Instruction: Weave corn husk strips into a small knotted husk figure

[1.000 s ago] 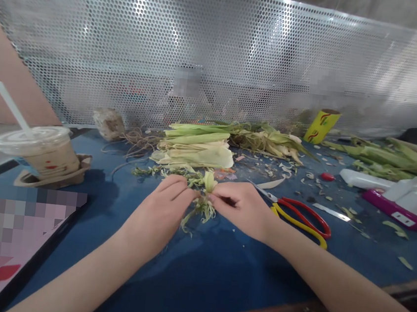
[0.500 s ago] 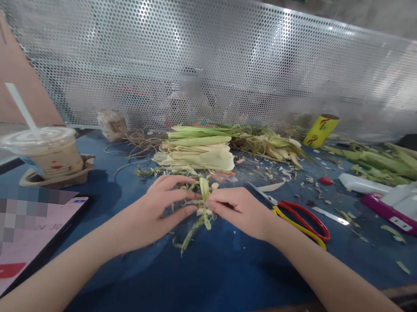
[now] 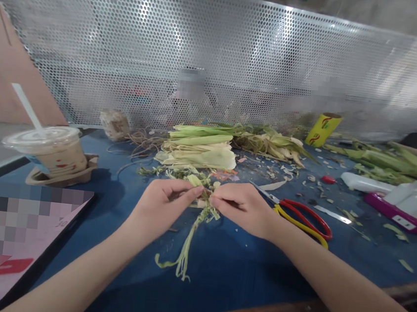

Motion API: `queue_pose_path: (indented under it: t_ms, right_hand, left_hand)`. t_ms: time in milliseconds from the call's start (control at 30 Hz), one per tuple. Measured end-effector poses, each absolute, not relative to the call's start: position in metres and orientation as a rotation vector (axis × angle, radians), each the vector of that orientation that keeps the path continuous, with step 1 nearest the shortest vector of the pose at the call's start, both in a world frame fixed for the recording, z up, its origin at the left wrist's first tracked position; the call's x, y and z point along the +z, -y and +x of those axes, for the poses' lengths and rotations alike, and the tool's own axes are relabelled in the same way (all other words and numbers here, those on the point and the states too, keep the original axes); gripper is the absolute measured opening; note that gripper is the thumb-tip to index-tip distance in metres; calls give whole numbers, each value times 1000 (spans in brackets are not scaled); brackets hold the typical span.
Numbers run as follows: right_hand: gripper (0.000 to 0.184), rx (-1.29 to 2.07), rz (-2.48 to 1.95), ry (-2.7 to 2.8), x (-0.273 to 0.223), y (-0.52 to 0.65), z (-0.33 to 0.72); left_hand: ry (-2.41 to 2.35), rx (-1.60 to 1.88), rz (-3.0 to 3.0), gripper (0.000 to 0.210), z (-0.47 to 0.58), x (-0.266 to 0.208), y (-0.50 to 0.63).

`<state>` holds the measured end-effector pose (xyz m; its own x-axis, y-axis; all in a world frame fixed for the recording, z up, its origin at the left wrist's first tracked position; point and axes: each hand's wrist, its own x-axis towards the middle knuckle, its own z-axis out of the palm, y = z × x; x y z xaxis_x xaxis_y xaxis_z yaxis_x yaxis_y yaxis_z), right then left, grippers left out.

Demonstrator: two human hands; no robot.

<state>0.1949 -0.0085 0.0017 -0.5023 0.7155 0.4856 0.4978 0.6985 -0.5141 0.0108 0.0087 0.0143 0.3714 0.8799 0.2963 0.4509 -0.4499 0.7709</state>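
Thumb and fingers of my left hand (image 3: 166, 203) are pinched together on a small piece of corn husk. Close beside it, my right hand (image 3: 242, 206) is also closed, its fingertips gripping the same knotted husk piece (image 3: 206, 211). Thin pale green husk strips (image 3: 184, 253) hang from it toward the table's front edge. My fingers hide much of the piece. Just beyond the hands lies a stack of flattened corn husks (image 3: 197, 150), pale yellow and green. Scissors (image 3: 299, 216) with red and yellow handles rest by my right wrist.
A lidded drink cup (image 3: 54, 152) with a straw stands left, behind a tablet (image 3: 34, 252). Twine (image 3: 142, 144) and more husks (image 3: 272, 145) lie at the back. To the right are a yellow tube (image 3: 323, 130), a blade (image 3: 332, 214) and a purple-and-white glue gun-like object (image 3: 392, 211).
My left fingers have gone from spread to pinched on the husk piece. Its thin strips now hang lower and more spread out. My right hand stays closed in nearly the same place.
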Motion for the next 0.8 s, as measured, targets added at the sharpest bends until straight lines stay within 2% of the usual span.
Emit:
queue_pose_path:
  t_ms: [333, 567, 733, 800]
  right_hand:
    - [28, 574, -1005, 2074, 0, 9, 191]
    - [17, 954, -1048, 1881, 1, 13, 188]
    - [10, 894, -1087, 1914, 4, 15, 186]
    - [11, 888, -1054, 1920, 3, 14, 188]
  left_hand:
    - [-1134, 1006, 2061, 21, 8, 17, -3]
    - [-1115, 1088, 1970, 18, 6, 15, -4]
    - [-1038, 1061, 1895, 16, 7, 14, -4]
    - [-887, 998, 1840, 10, 7, 12, -3]
